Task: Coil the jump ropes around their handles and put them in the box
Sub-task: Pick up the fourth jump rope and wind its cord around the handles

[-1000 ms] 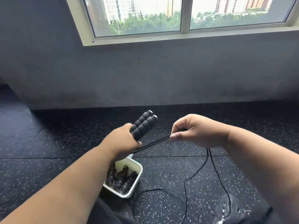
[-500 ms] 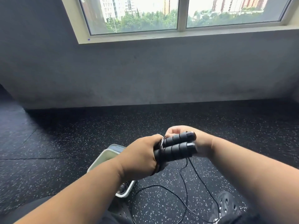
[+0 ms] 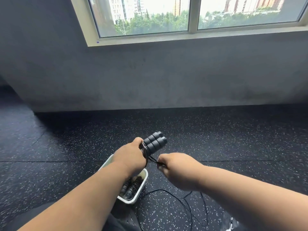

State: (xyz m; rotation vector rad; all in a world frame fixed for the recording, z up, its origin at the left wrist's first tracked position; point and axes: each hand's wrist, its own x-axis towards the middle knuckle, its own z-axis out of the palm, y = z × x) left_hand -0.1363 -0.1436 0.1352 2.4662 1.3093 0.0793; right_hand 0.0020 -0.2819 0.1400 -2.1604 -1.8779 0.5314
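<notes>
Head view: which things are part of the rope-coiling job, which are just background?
In the job:
- handles, gripped by left hand
- rope, pinched by right hand, slack on the floor
- box, coiled ropes already inside

Not in the job:
- window
- wall
- floor

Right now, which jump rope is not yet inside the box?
The jump rope gripped by the left hand; its cord trails on the floor. The other ropes lie coiled in the white box.

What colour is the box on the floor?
White, seen in the head view: the box beneath the left forearm.
</notes>
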